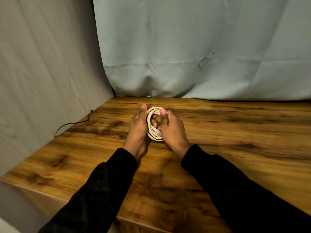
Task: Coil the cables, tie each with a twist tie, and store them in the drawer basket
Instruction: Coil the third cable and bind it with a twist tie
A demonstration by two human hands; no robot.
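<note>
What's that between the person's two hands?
A coiled white cable, gripped by the left hand and right hand, shown in the head view.

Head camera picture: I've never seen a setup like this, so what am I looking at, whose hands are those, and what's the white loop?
No machine here: a person wears a camera on the head, so you look down along their own black-sleeved arms. The left hand and right hand together hold a coiled white cable above a wooden table; a clear plug on its end shows inside the loop. A thin black wire lies at the table's left edge. Grey cloth hangs behind. No twist tie or drawer basket is in view.
</note>
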